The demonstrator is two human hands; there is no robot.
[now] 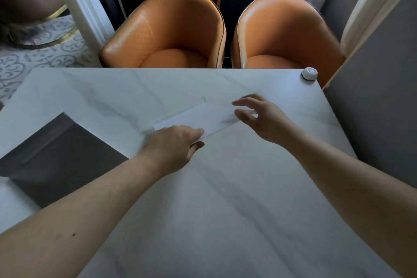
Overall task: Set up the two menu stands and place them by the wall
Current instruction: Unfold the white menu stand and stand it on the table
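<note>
A flat white menu stand (198, 119) lies on the white marble table (225, 198), angled from lower left to upper right, with a clear edge showing near its far side. My left hand (176, 144) rests on its near left end, fingers curled at the edge. Over its right end hovers my right hand (261, 117), fingers spread, holding nothing. A dark grey flat sheet (58, 153) lies at the table's left. I see no second stand that I can tell apart.
Two orange leather chairs (171, 34) (286, 36) stand at the table's far edge. A small white round button device (309, 73) sits at the far right corner. A grey wall (383, 108) runs along the table's right side.
</note>
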